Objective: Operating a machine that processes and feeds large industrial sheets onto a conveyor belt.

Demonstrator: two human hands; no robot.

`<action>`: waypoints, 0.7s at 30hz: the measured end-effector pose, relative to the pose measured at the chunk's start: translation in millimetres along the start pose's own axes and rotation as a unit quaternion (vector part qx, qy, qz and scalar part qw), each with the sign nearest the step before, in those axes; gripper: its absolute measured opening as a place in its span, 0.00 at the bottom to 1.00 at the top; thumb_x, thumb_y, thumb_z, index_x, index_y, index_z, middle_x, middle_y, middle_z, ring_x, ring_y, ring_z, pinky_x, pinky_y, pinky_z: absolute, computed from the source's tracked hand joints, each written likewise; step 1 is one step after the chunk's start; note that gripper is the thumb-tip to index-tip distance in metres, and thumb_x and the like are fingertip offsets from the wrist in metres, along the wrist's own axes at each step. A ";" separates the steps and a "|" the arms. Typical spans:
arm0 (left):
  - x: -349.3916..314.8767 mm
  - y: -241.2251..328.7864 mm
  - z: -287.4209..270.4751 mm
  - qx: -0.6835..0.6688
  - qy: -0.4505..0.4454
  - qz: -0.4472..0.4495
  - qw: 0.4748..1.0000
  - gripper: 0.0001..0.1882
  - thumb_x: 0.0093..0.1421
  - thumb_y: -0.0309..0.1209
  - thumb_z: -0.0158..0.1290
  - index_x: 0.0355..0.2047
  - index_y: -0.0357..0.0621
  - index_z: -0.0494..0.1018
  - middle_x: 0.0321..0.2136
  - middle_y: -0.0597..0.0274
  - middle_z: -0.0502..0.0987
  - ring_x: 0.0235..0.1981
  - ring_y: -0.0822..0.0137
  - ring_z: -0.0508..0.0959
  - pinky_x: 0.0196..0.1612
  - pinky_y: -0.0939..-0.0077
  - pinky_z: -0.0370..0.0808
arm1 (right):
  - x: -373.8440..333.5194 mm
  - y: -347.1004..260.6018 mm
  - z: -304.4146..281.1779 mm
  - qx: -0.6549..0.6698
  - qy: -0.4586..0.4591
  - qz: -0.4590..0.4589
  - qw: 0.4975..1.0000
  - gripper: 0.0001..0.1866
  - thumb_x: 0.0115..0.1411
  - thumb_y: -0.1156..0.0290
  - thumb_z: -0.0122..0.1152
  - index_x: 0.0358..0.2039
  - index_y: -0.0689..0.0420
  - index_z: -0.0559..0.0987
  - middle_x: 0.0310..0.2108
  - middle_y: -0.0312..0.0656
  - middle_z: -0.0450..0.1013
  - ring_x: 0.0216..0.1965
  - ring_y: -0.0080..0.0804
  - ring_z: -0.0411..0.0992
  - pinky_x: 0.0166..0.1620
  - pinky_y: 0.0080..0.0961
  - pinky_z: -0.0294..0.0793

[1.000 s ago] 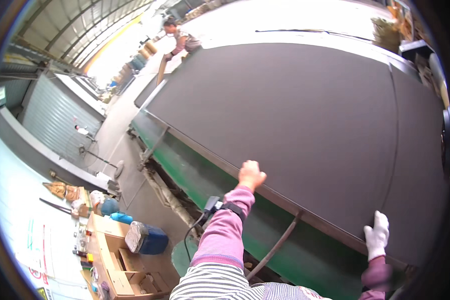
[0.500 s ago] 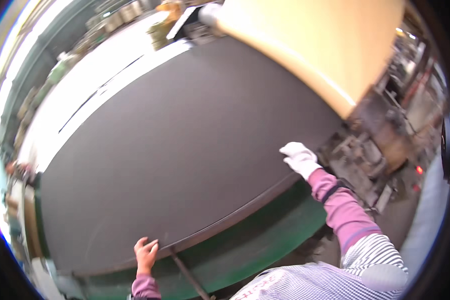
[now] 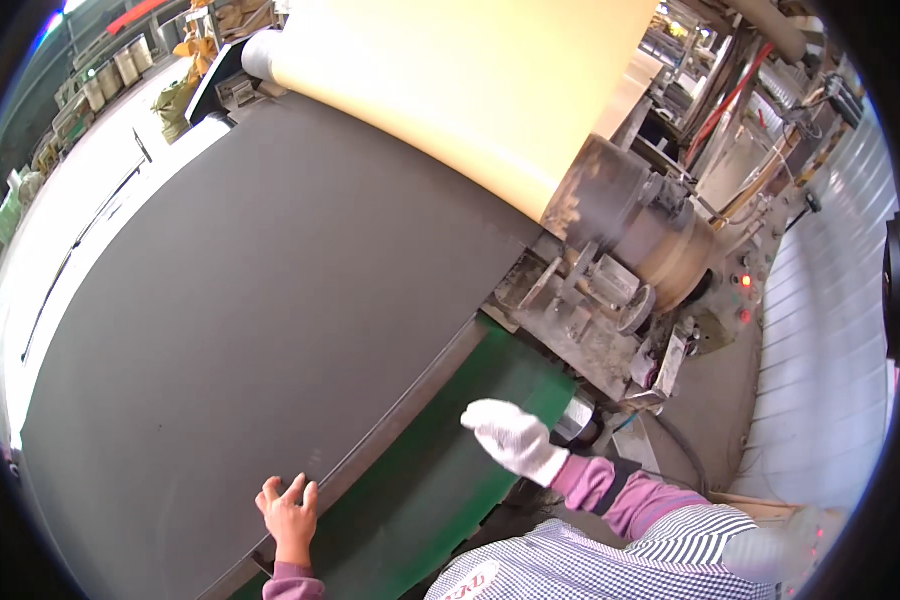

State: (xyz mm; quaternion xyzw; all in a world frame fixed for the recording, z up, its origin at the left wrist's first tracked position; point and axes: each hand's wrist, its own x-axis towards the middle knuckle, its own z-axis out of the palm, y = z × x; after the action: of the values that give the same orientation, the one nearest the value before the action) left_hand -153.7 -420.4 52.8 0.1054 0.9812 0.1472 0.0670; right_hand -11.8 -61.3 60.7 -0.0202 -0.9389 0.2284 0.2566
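My bare left hand (image 3: 290, 515) rests near the front edge of a wide, dark grey sheet-like surface (image 3: 260, 270). Its fingers are spread and bent, with the fingertips at the surface and nothing held. My right hand (image 3: 515, 440), in a white knitted glove, hovers over the green belt (image 3: 420, 470) below that edge. Its fingers are loosely bent and I see nothing in them, so I take it as open. A wide cream-yellow sheet (image 3: 440, 90) curves round a roller beyond the grey surface.
Worn machine parts and brackets (image 3: 590, 300) stand at the right end of the grey surface, beside a roller end (image 3: 660, 240). Past them are a panel with red lights (image 3: 746, 281) and a pale ribbed sheet (image 3: 830, 300). A green sack (image 3: 175, 108) lies far left.
The view has swung right. My right hand has left the grey surface's edge and drawn back over the green belt. My left hand still sits by the edge.
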 end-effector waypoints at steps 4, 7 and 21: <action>13.9 44.9 32.2 -0.010 0.034 0.031 0.999 0.21 0.59 0.47 0.55 0.48 0.50 0.79 0.52 0.50 0.72 0.54 0.48 0.68 0.57 0.58 0.67 | -23.1 -34.5 -0.1 0.128 -0.037 0.034 0.991 0.15 0.56 0.74 0.62 0.45 0.49 0.80 0.42 0.39 0.78 0.44 0.36 0.77 0.46 0.30 0.78; 10.6 16.7 45.2 -0.223 0.021 0.032 0.974 0.23 0.62 0.42 0.52 0.52 0.39 0.74 0.52 0.48 0.74 0.53 0.45 0.71 0.56 0.54 0.69 | -24.3 -54.5 2.2 0.231 -0.084 0.046 0.968 0.16 0.57 0.74 0.63 0.47 0.50 0.80 0.40 0.41 0.79 0.40 0.39 0.78 0.43 0.29 0.79; -48.9 -77.1 7.1 0.167 0.183 0.075 0.966 0.16 0.56 0.44 0.59 0.33 0.44 0.81 0.37 0.58 0.82 0.40 0.57 0.80 0.46 0.63 0.75 | -47.0 -57.6 -23.0 0.196 -0.291 0.251 0.902 0.10 0.60 0.65 0.61 0.38 0.53 0.83 0.33 0.40 0.81 0.34 0.24 0.78 0.39 0.22 0.77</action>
State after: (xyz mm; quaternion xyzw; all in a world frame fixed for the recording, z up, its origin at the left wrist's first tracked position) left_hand -119.6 -501.6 27.7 0.1601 0.9766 0.0023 -0.1433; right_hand 44.8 -110.5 81.4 -0.1371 -0.8717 0.4608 -0.0951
